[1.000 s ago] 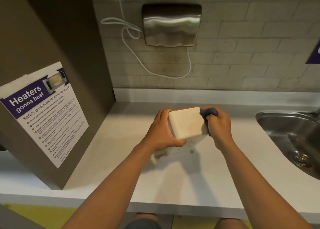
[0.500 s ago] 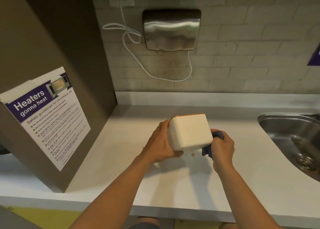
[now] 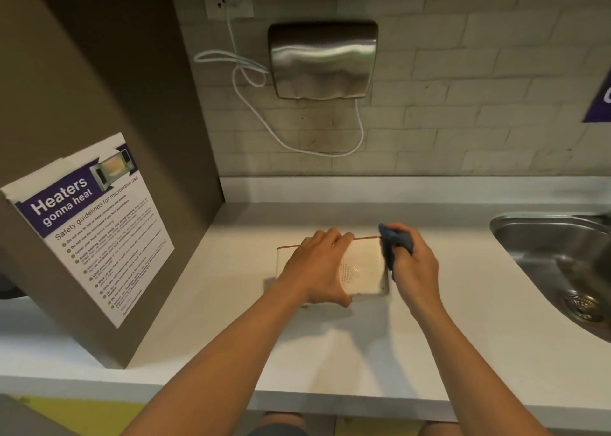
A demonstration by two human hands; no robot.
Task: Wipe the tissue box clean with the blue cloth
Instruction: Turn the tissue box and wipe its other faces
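The cream tissue box (image 3: 365, 270) lies flat on the white counter (image 3: 330, 353), a broad face turned up with small print on it. My left hand (image 3: 319, 268) lies over its left half, fingers curled over the far edge and thumb at the near edge. My right hand (image 3: 413, 263) holds the bunched blue cloth (image 3: 393, 244) against the box's right end, near its far right corner. Most of the cloth is hidden in my fist.
A steel sink (image 3: 562, 267) is set into the counter on the right. A brown cabinet side with a microwave safety poster (image 3: 89, 224) stands at the left. On the tiled wall hang a steel hand dryer (image 3: 322, 60) and its white cord (image 3: 291, 138).
The box was held tilted up above the counter; now it lies flat on it. My right hand with the cloth has moved up to the box's far right corner.
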